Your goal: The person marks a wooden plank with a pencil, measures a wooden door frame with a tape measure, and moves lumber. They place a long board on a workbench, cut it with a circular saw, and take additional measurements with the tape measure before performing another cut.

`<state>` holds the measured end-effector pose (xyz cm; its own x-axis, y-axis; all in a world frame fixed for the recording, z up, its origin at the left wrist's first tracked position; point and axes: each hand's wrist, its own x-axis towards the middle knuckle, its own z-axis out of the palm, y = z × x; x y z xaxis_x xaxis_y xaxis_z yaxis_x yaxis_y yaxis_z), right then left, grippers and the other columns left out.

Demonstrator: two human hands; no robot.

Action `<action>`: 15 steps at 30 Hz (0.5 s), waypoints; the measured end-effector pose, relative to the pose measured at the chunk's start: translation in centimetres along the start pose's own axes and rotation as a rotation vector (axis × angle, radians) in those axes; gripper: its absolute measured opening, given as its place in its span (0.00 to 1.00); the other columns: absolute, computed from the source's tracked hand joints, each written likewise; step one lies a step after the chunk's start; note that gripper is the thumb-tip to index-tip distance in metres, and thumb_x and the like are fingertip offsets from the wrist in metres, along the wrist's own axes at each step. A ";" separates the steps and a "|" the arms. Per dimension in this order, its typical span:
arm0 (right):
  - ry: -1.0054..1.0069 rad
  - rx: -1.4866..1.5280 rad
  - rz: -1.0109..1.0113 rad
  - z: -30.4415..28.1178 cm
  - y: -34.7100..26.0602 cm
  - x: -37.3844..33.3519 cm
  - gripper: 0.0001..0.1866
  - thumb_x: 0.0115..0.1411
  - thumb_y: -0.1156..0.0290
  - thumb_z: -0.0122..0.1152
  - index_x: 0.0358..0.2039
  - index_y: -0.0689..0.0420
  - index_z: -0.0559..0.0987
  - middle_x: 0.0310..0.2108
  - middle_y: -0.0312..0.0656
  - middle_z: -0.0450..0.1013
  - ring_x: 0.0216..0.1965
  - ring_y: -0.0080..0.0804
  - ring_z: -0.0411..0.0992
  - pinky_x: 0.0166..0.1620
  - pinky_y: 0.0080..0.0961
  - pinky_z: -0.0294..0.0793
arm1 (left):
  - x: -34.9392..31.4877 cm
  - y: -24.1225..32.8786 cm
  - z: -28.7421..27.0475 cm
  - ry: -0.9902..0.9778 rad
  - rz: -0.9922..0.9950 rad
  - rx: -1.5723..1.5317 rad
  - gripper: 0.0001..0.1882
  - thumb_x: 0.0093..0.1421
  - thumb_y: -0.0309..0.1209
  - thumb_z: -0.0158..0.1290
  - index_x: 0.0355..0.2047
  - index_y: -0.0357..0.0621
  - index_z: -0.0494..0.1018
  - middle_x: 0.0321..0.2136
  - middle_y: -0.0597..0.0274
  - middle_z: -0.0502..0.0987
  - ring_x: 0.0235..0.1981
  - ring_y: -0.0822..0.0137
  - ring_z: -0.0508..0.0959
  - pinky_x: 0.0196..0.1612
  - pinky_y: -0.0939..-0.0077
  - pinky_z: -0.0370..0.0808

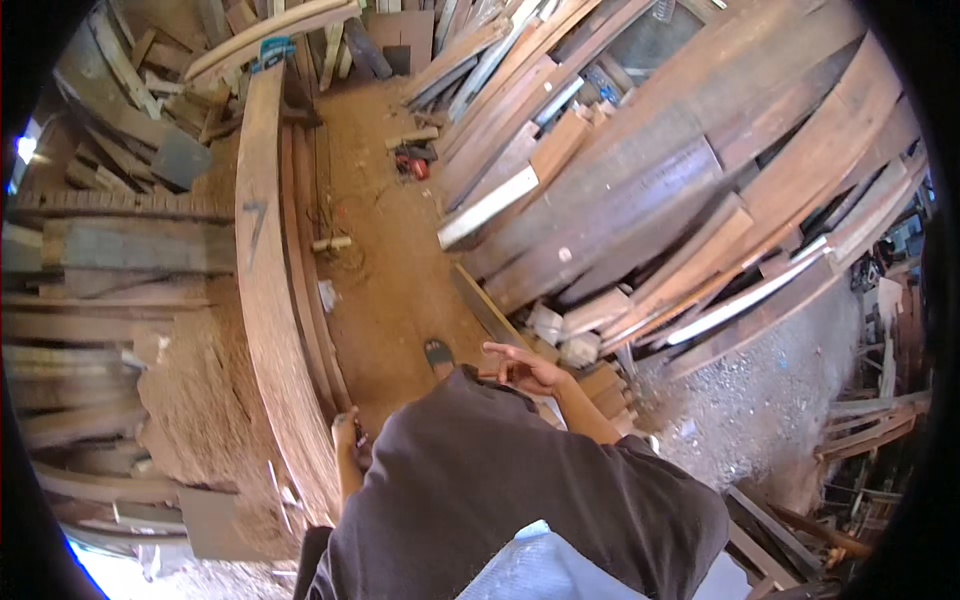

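Note:
My left hand point(347, 434) is beside the near part of a long, pale brown wooden plank point(262, 230). Its fingers are curled around a small dark thing that I cannot make out. My right hand point(527, 370) is held out in front of my body, fingers apart and nothing in it. Below it shows a sandal point(438, 352) on my foot. At the plank's far end sits a teal tool point(272, 52), too small to name, next to a curved board point(270, 35). More narrow boards point(300, 230) run along the plank's right side.
Sawdust-brown floor point(370, 220) runs ahead between timber stacks. A red and black tool point(412, 162) lies on it. Long boards point(640, 190) lean in a large pile on the right, with wood blocks point(580, 348) at its foot. Stacked beams point(140, 245) fill the left.

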<state>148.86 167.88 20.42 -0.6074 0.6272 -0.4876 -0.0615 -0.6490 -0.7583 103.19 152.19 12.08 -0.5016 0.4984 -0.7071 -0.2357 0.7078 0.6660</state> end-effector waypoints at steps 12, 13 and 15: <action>-0.270 0.321 -0.045 -0.4 -20.7 19.9 0.29 0.72 0.56 0.58 0.67 0.59 0.70 0.33 0.43 0.80 0.56 0.38 0.76 0.62 0.30 0.68 | 20.4 12.8 2.1 0.338 0.083 0.100 0.18 0.62 0.43 0.63 0.36 0.38 0.79 0.29 0.52 0.82 0.31 0.60 0.80 0.38 0.62 0.78; -0.120 -0.044 0.008 -1.7 -19.6 22.7 0.29 0.72 0.60 0.58 0.68 0.61 0.68 0.34 0.39 0.79 0.52 0.37 0.76 0.62 0.30 0.67 | 22.1 14.9 2.4 0.389 0.145 0.097 0.18 0.62 0.43 0.63 0.38 0.37 0.80 0.31 0.50 0.83 0.32 0.59 0.81 0.40 0.61 0.78; 0.087 -0.556 -0.020 -1.3 -22.2 24.4 0.31 0.71 0.59 0.59 0.68 0.63 0.67 0.38 0.41 0.79 0.51 0.35 0.75 0.62 0.31 0.68 | 25.2 18.9 2.8 0.578 0.267 0.143 0.18 0.59 0.40 0.64 0.40 0.36 0.80 0.33 0.47 0.84 0.33 0.53 0.82 0.40 0.58 0.79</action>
<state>136.45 198.16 24.84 -0.5415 0.6857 -0.4864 0.3688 -0.3262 -0.8704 88.41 179.49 6.15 -0.9039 0.3445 -0.2537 0.0518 0.6767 0.7344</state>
